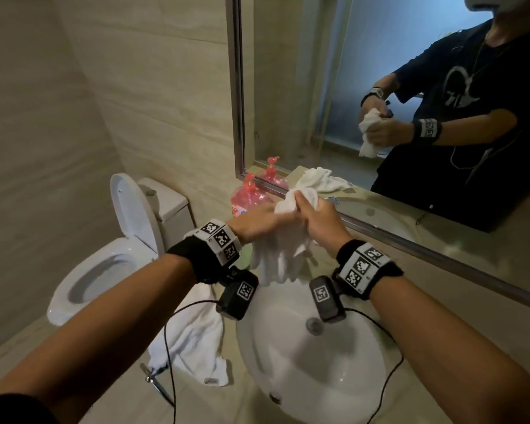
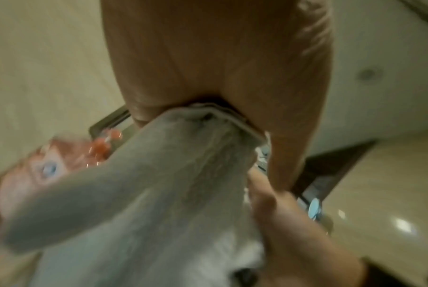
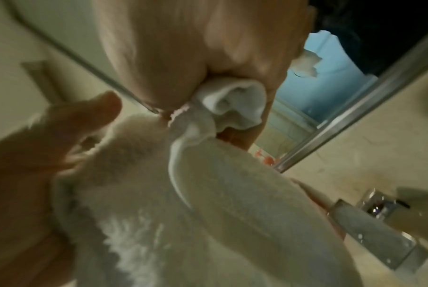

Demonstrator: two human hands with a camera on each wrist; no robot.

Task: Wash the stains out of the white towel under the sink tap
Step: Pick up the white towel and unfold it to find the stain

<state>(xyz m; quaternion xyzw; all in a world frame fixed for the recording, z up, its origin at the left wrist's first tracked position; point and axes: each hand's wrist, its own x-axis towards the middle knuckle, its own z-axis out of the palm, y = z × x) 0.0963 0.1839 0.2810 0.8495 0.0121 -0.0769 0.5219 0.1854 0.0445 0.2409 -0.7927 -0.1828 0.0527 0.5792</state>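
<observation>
A white towel [image 1: 283,255] hangs bunched over the back of the white sink [image 1: 291,362]. My left hand [image 1: 257,220] and right hand [image 1: 315,221] both grip its upper part, fists close together, with a wad of cloth sticking up between them. In the left wrist view the towel [image 2: 159,194] runs out of my left hand [image 2: 208,68] toward the camera. The right wrist view shows my right hand [image 3: 196,58] clenched on a fold of towel [image 3: 232,104], and the chrome tap [image 3: 379,233] at the lower right. No water stream is visible.
A second white towel [image 1: 193,341] lies on the beige counter left of the sink. A pink pump bottle [image 1: 248,197] stands by the mirror [image 1: 410,87]. A toilet [image 1: 104,264] with raised lid is at the left. Cables hang over the basin.
</observation>
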